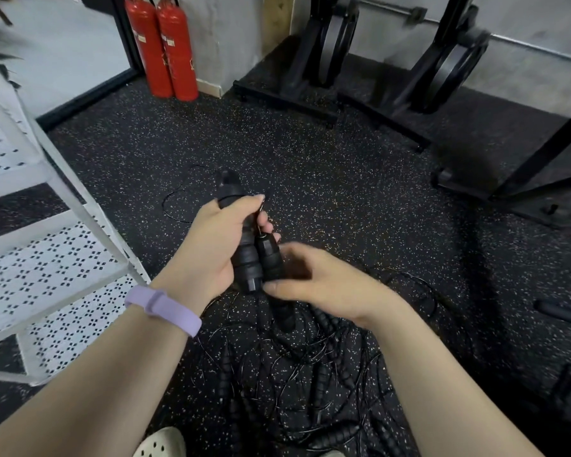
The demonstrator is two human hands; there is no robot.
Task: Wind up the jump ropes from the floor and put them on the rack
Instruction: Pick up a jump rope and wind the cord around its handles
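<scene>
Tangled jump ropes (310, 374) lie below the fingers; left hand (211, 245) grips both handles (254, 258), right hand (323, 285) pinches one (stiff grips, floppy thin cord).

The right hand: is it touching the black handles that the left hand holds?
Touching. In the head view, the right hand has fingertips on the lower ends of the black handles gripped by the left hand.

Two red fire extinguishers (162, 47) stand by the wall beside black weight stands (330, 51).

Two black ribbed jump-rope handles (251, 255) side by side above tangled black ropes (310, 374) on floor.
</scene>
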